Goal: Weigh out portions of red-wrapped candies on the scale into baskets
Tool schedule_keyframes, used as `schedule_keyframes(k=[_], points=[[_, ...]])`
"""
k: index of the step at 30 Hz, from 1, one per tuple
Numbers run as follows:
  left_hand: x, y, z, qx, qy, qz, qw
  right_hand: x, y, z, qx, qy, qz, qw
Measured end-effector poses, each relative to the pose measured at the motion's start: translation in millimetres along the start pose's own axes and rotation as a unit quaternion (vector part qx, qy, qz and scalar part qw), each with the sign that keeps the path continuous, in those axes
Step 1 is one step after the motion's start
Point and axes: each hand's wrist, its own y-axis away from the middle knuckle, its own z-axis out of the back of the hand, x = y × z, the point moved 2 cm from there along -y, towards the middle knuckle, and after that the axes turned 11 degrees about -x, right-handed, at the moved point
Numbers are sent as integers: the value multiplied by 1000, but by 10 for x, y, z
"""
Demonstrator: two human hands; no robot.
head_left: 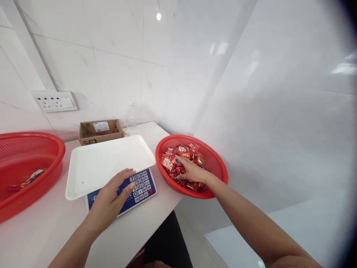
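Observation:
My right hand (192, 171) reaches into a round red plastic basket (220, 167) at the right. Its thumb and fingers are apart over a heap of small red-wrapped packets (168, 163), with the fingertips at the packets; no packet shows lifted in it. My left hand (114, 193) hovers over or rests on a blue digital scale (131, 204), fingers loosely stretched beside the number keys and holding nothing. A white tray (111, 156) lies on the scale, its surface bare but for a small dark spot.
Another red basket (55, 163) with a few wrapped pieces (32, 178) stands at the left. Behind the tray are a cardboard box (85, 132) and a clear plastic bottle (131, 117) against the tiled wall. The right basket overhangs the white table's (158, 212) edge.

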Motion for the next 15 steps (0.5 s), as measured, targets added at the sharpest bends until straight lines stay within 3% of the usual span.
schedule_keyframes(k=[4,11,15], points=[[8,19,-26,17,10,9,1000,74,-33,-100,-9,-16,-12,1000],[26,15,5,13,34,38,999,68,-108,322,-120,-133,-72,981],[-12,-5,-28,39,71,51,995,188,-146,416,-147,-236,-113,954]])
